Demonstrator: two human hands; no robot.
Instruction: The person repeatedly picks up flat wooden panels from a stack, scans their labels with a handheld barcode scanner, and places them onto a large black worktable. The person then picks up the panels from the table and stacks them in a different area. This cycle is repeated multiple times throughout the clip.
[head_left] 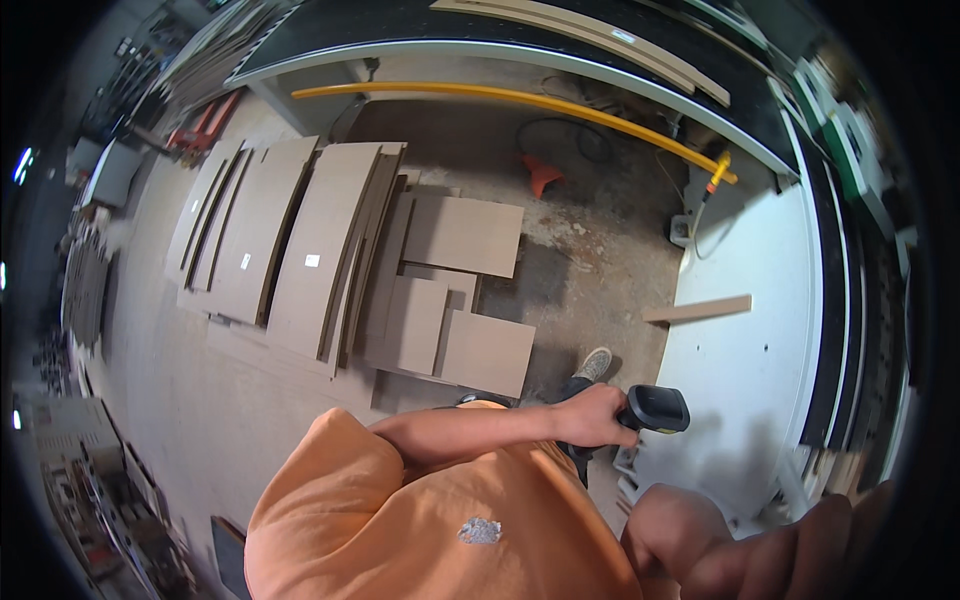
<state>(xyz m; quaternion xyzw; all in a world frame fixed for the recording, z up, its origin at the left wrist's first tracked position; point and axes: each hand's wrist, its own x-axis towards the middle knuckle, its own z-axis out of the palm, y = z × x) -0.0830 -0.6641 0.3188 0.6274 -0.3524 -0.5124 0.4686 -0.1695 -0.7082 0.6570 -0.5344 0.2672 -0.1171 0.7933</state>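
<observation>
Across my body to the right reaches my left hand (pixel 592 416), its fingers wrapped round the grip of a black handheld scanner (pixel 658 408). The scanner's broad head points right, over the pale machine panel (pixel 740 380). Very close at the lower right is my right hand (pixel 700 550), dark and cut off by the picture's edge. Its fingers are too shadowed to show whether they hold anything. A narrow brown board strip (pixel 705 308) lies against the panel ahead of the scanner.
Brown boards with small white labels (pixel 312 261) lean in rows at left. Smaller panels (pixel 487 350) are stacked beside them. A yellow bar (pixel 480 90) runs below the dark-topped machine table (pixel 400 35), which carries long strips (pixel 590 32). An orange-red funnel-shaped piece (pixel 540 177) lies on the floor.
</observation>
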